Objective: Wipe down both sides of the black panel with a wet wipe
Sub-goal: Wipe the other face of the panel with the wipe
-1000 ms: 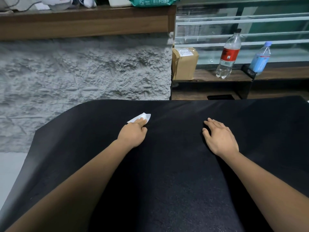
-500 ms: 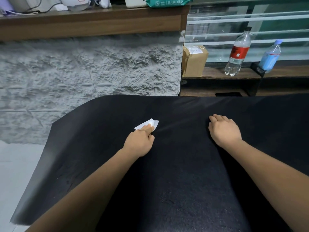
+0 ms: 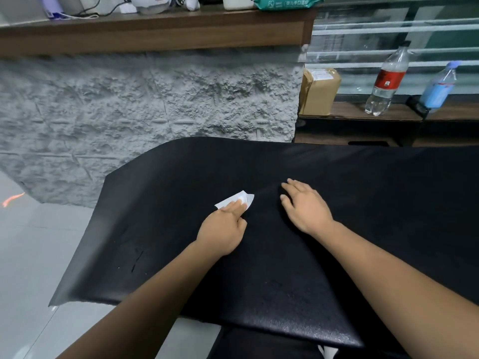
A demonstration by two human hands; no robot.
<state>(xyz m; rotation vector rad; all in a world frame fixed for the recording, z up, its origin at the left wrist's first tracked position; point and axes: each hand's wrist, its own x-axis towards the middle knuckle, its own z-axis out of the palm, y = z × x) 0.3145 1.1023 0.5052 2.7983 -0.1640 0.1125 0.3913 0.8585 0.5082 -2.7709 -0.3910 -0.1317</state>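
Note:
A large black panel (image 3: 155,203) lies flat in front of me and fills most of the lower view. Its left and near edges hang over the floor. A small white wet wipe (image 3: 228,203) lies on the panel near its middle. My left hand (image 3: 223,229) holds the wipe down with its fingertips, the other fingers curled in. Just right of the wipe, my right hand (image 3: 304,206) rests flat on the panel with straight fingers, holding nothing. The panel's underside is hidden.
A grey rough wall (image 3: 155,99) with a wooden ledge (image 3: 155,29) stands behind the panel. A green wipe pack (image 3: 287,1) lies on the ledge. At the back right, a low shelf bears a cardboard box (image 3: 318,90), a red-label bottle (image 3: 387,79) and a blue bottle (image 3: 438,86). Tiled floor (image 3: 31,255) lies left.
My left hand has slid the wipe rightward across the panel, and my two hands are now closer together. The view has shifted, showing more floor at the left.

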